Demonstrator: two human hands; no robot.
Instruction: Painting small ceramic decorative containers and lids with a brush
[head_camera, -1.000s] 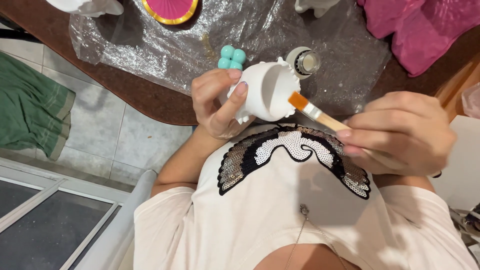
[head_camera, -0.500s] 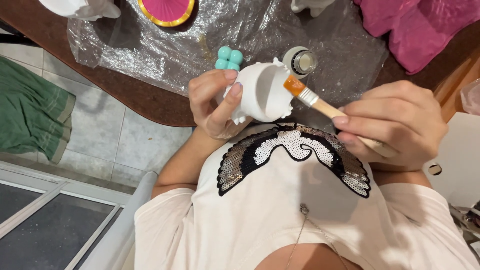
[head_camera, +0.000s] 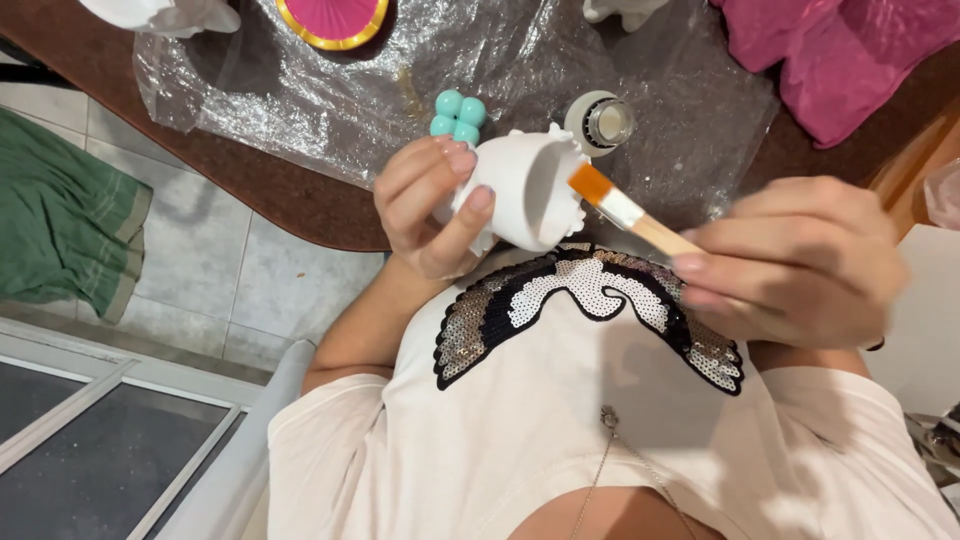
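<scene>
Above plastic sheet (head_camera: 300, 90): left hand (head_camera: 430, 205) clamped on white figurine (head_camera: 525, 185); right hand (head_camera: 795, 260) pinches brush (head_camera: 625, 210); teal beads (head_camera: 457, 115) behind.

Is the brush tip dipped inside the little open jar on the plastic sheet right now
No, the brush has its orange bristles against the white figurine, while the small jar stands apart on the plastic sheet.

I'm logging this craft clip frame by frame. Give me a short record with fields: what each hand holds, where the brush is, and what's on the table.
left hand: grips a white figurine
right hand: holds a paintbrush by its wooden handle
brush tip: orange bristles at the figurine's frilled edge
table: clear plastic sheet, teal beads, small open jar, pink cloth, pink and yellow dish
</scene>
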